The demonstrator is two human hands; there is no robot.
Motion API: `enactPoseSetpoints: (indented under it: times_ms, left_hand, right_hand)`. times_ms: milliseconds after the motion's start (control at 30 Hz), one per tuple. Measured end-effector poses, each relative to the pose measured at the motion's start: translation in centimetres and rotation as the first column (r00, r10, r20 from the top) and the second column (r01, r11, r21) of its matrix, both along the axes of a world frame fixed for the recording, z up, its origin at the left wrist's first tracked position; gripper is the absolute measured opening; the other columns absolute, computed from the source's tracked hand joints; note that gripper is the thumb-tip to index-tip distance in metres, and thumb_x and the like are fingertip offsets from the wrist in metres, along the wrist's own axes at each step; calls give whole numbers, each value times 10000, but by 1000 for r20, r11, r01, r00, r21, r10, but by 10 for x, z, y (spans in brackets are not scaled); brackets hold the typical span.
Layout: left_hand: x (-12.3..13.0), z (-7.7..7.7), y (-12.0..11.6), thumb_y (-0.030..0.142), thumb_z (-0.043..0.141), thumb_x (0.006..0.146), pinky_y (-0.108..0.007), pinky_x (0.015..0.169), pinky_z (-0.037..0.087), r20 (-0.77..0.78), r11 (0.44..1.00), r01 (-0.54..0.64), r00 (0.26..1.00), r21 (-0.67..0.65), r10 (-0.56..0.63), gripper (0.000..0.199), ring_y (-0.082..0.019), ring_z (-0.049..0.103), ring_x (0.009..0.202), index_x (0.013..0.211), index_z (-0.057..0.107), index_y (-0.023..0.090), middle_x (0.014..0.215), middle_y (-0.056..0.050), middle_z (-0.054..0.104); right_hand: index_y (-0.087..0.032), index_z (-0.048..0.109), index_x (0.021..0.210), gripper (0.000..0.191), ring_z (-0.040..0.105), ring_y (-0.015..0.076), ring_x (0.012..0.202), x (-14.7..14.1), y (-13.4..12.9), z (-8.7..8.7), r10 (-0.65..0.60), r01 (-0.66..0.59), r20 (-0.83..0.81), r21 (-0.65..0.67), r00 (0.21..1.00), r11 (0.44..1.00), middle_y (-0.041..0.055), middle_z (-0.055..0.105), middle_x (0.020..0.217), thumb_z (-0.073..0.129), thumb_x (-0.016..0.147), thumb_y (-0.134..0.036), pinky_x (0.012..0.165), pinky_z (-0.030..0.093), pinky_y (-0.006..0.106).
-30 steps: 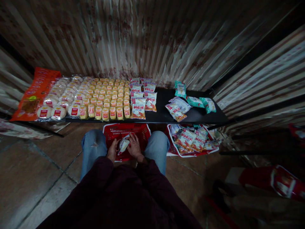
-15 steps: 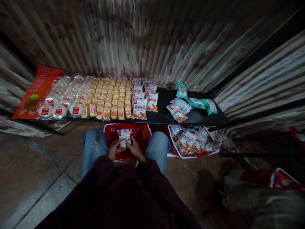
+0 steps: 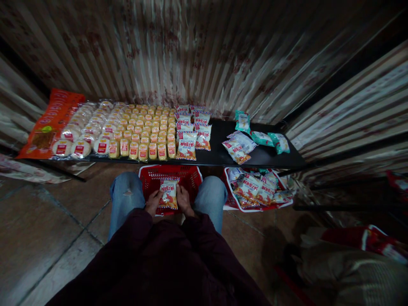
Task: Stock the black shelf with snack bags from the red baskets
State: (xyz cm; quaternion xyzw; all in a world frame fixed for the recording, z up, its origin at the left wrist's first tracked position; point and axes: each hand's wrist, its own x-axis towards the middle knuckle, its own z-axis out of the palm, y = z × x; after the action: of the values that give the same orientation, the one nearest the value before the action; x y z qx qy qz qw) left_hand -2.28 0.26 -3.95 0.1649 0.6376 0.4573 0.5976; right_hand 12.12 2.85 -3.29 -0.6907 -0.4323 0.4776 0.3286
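A snack bag (image 3: pixel 168 194) with a white top, an orange lower part and a striped edge is between my two hands, above the red basket (image 3: pixel 191 173) at my knees. My left hand (image 3: pixel 153 202) grips the bag's left side, its fingers partly hidden by the bag. On the opposite side, my right hand (image 3: pixel 184 199) is closed on the right edge with the thumb along it. Matching snack bags (image 3: pixel 186 145) stand in two columns on the black shelf (image 3: pixel 216 146) ahead.
Left along the shelf are rows of yellow packaged cakes (image 3: pixel 143 151), round white packs (image 3: pixel 80 148) and an orange bag (image 3: pixel 47 123). Loose bags (image 3: pixel 237 148) and green packets (image 3: pixel 279 143) lie right. A second basket (image 3: pixel 244 207) holds more bags. Another person's leg (image 3: pixel 347 272) shows lower right.
The snack bag has come lower and closer to me, and more of its orange front shows. My right hand has shifted from the bag's front to its right edge.
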Motion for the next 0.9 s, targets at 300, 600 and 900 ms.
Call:
enactPoseSetpoints:
  times_ms: [300,600,900]
  left_hand:
    - [-2,16,2,583,748,551,-287,620,528,-34,998,19,999,63,-17,537,-159,638,631,855,652,151,724,-33,686]
    - [9,40,6,429,750,648,-310,840,485,-150,964,85,988,250,-48,387,-191,630,899,923,627,187,946,-59,684]
    - [13,55,11,411,759,637,-316,813,498,-103,967,80,993,241,-56,426,-201,631,898,956,614,168,977,-73,677]
  right_hand:
    - [-183,612,1053,512,663,208,787,-9,-6,21,32,-51,-384,-39,923,998,71,709,931,620,712,-563,728,518,320]
    - [-196,567,1074,540,670,223,822,0,-12,31,-138,154,-459,-2,878,988,63,710,949,681,657,-520,768,542,352]
    - [-184,620,1101,552,667,220,807,5,-13,43,-50,104,-499,80,865,991,62,715,941,627,719,-583,733,545,339]
